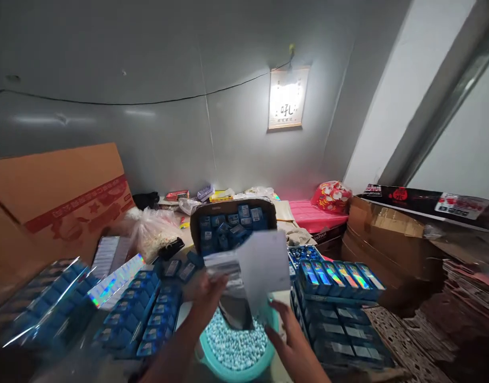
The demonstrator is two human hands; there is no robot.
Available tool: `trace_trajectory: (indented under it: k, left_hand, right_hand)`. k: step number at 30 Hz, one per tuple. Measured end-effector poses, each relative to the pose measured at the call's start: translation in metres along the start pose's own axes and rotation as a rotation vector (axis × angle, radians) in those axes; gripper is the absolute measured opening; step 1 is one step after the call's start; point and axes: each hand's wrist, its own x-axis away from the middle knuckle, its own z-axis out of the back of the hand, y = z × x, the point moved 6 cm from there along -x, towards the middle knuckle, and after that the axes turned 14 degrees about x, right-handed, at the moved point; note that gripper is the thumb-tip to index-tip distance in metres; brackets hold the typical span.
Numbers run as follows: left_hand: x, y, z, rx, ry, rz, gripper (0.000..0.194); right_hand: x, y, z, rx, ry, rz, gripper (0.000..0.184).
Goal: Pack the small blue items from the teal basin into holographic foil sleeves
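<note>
My left hand (208,293) is closed on a folded white card box (266,260), blurred by motion, with a pale, shiny layered edge at its left. Below it a dark flap or scoop-like piece (237,313) hangs over the beads; whether it belongs to the white piece I cannot tell. Under both hands stands a turquoise basin (236,375) full of small light-blue and white beads (236,346). My right hand (286,332) is at the basin's right rim, thumb and fingers apart, close below the white piece.
Behind the basin a dark-rimmed carton (193,223) holds many small blue boxes. Rows of blue boxes (127,314) stand left, and stacked trays (342,287) with shiny-topped boxes stand right. Large cardboard boxes (81,191) flank the work area. A plastic bag (154,231) lies behind.
</note>
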Motion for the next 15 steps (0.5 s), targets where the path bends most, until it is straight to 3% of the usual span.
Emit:
trace_trajectory:
  k: [2,4,9,11,15]
  left_hand:
    - [-0.002,0.029,0.02,0.113,0.06,-0.049,0.051]
    - [0.001,0.046,0.041,0.203,0.102,-0.076,0.049]
    - [0.02,0.075,0.081,0.286,0.206,-0.144,0.05]
    - [0.029,0.092,0.093,0.236,0.289,-0.188,0.052]
    - [0.047,0.12,0.115,0.151,0.43,-0.237,0.055]
  right_hand:
    - [-0.01,-0.047,-0.01,0.065,0.098,0.186,0.065]
    - [-0.024,-0.085,-0.027,0.011,0.068,0.258,0.07]
    - [-0.044,-0.133,-0.075,-0.114,-0.082,0.29,0.066]
    - [-0.04,-0.145,-0.098,-0.173,-0.205,0.33,0.069]
    - [-0.016,-0.169,-0.15,-0.189,-0.611,0.429,0.085]
